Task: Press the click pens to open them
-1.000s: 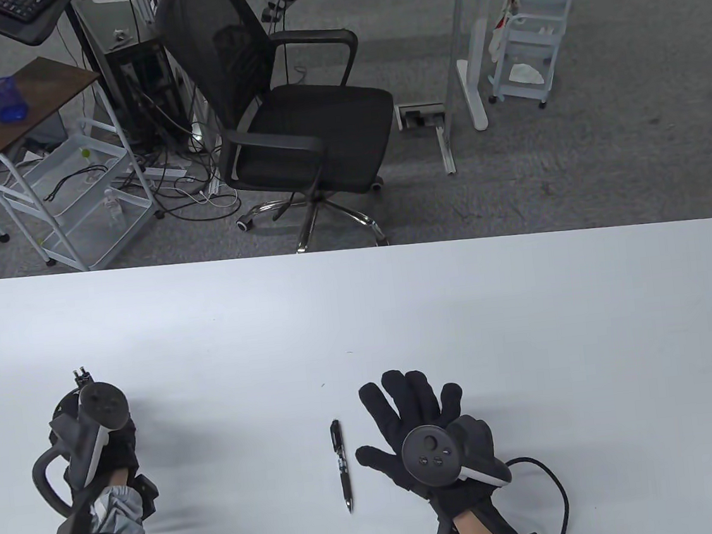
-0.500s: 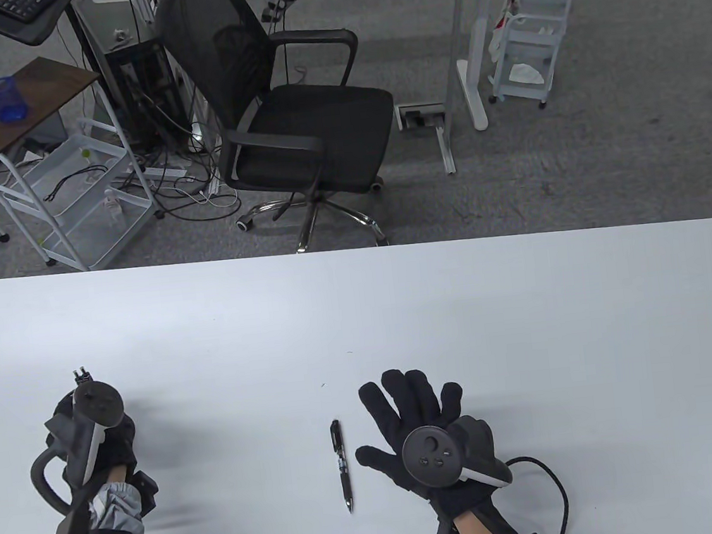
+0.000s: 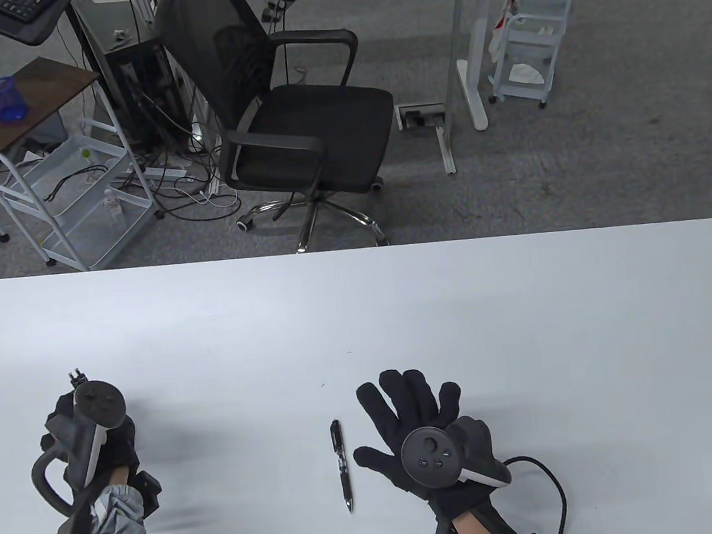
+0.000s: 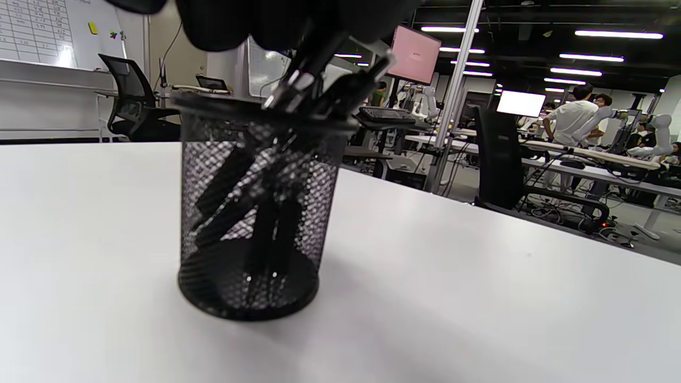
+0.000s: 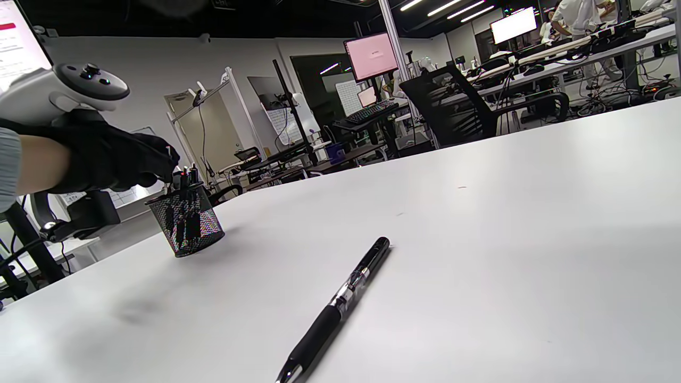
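A black mesh pen cup (image 4: 255,213) stands on the white table (image 3: 462,307) at the near left and holds several black click pens (image 4: 298,85). My left hand (image 3: 94,434) hangs over the cup, and its fingers (image 4: 276,21) close on the top of one pen. The cup also shows in the right wrist view (image 5: 186,223). One black click pen (image 3: 342,465) lies flat near the front middle, tip toward me. My right hand (image 3: 403,414) rests open and flat on the table just right of it, holding nothing.
A black office chair (image 3: 296,120) stands beyond the table's far edge. White wire racks (image 3: 69,201) and a small side table with a blue cup (image 3: 4,99) are at the far left.
My left hand has shifted slightly left over the cup. The right hand and the lying pen have hardly moved.
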`<state>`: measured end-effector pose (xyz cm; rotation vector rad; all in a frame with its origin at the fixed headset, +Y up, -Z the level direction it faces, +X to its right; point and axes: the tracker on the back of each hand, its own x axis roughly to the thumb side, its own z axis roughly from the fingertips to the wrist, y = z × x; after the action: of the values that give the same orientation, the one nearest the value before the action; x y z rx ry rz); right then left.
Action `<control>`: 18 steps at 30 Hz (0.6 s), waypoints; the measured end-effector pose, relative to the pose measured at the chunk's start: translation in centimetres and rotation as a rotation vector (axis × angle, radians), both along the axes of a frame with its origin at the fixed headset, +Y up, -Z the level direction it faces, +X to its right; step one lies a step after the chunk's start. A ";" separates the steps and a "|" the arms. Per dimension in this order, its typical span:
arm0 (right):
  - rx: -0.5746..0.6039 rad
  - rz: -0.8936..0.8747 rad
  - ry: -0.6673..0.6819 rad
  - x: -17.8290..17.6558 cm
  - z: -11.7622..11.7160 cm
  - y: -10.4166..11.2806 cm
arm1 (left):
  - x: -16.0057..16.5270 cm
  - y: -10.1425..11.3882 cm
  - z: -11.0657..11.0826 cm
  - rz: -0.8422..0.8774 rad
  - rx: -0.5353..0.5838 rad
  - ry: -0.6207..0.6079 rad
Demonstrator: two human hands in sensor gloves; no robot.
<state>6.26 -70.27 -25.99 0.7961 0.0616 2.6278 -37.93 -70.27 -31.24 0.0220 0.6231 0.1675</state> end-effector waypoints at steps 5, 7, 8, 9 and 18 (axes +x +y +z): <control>0.011 -0.006 0.015 -0.3 0.3 0.2 | 1.2 2.0 0.6 -0.036 0.031 -0.019; 0.014 -0.008 0.018 -0.3 0.4 0.3 | 1.6 2.0 0.5 -0.034 0.021 -0.026; 0.016 -0.009 0.019 -0.3 0.4 0.3 | 1.8 1.8 0.5 -0.032 0.018 -0.030; 0.018 -0.012 0.020 -0.3 0.5 0.4 | 1.8 1.7 0.5 -0.032 0.019 -0.028; 0.028 -0.025 0.015 -0.1 0.5 0.6 | -0.1 2.0 1.0 0.002 0.044 -0.027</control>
<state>6.16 -69.67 -25.52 0.8205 0.0192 2.6048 -38.02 -68.24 -30.22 0.0617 0.5929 0.1833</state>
